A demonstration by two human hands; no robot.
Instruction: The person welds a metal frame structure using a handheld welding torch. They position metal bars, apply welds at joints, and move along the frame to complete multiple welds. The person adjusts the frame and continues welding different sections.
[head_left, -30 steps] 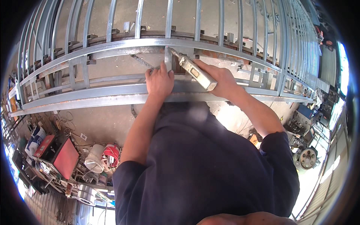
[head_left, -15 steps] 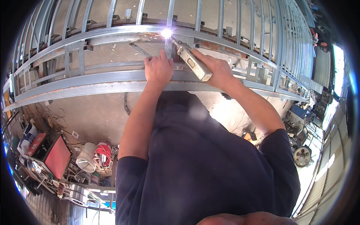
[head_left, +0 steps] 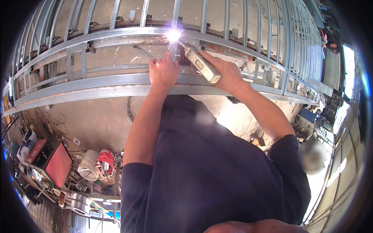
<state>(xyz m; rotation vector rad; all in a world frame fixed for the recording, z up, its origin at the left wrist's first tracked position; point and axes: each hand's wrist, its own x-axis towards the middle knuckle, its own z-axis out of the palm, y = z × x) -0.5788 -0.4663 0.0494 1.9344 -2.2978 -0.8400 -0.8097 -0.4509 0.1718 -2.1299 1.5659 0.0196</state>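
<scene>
Work piece: one long grey steel gate frame point(head_left: 116, 87) of square tube rails and many thin upright bars, lying flat below the person. It serves as the landmark for all positions below.

Left hand point(head_left: 164, 72): closed in a loose fist, resting on the near rail of the frame and gripping a short upright steel bar point(head_left: 172, 49) just below the weld point. What else, if anything, lies inside the fist cannot be told.

Right hand point(head_left: 228, 73): wrapped around the butt of one pale, boxy electrode holder point(head_left: 200, 64), which slants up and left across the frame. Its tip meets the upper rail at a single bright white arc point(head_left: 173, 36) with a few sparks.

Judgement on the step in hand: the arc sits where the upright meets the upper rail. A sound tack here calls for the left hand to keep the upright square and motionless, well short of the glare, while the right hand holds a short, steady arc.

Count: two hands, one holder, one arc, one frame. Below the frame's near rail, on the floor to the left, lie one red flat-topped case point(head_left: 58, 163) and one white bucket point(head_left: 88, 165) amid clutter
</scene>
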